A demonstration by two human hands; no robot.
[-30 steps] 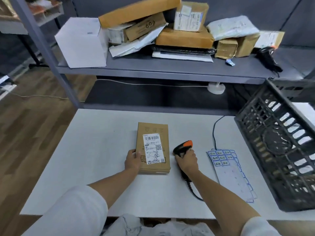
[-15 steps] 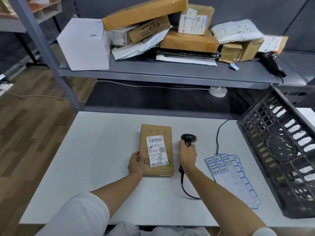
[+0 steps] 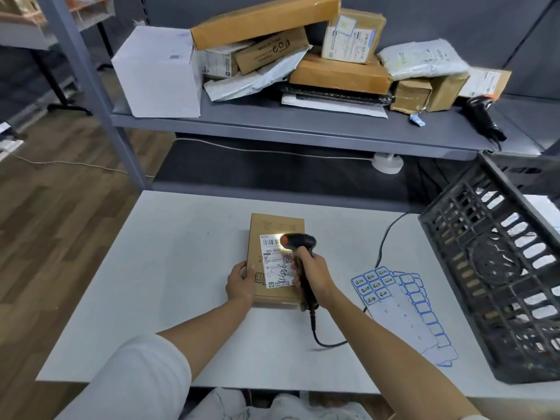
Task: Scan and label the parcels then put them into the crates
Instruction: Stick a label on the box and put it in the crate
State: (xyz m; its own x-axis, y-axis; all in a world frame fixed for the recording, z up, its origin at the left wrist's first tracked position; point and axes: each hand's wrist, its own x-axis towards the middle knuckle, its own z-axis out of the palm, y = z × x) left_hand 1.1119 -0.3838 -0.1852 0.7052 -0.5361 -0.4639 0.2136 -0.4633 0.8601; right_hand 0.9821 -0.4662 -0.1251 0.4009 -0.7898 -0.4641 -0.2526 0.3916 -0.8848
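Note:
A flat brown cardboard parcel (image 3: 274, 228) with a white shipping label lies in the middle of the white table (image 3: 169, 268). My left hand (image 3: 241, 281) grips its near left corner. My right hand (image 3: 313, 272) grips the handle of a black barcode scanner (image 3: 298, 242) with an orange tip. The scanner's head hovers over the label, and a bright light falls on the barcode. Blue-edged sticker sheets (image 3: 403, 307) lie to the right of my right hand. A dark plastic crate (image 3: 497, 268) stands tilted at the table's right edge.
A grey shelf (image 3: 303, 125) behind the table carries a pile of cardboard boxes (image 3: 339, 71), mailer bags and a white box (image 3: 157, 72). A second black scanner (image 3: 483, 116) lies at the shelf's right end. The scanner's cable (image 3: 385, 247) runs across the table.
My right hand has lifted the scanner from beside the parcel and swung its head over the label, where its light now shines. My left hand keeps its hold on the parcel.

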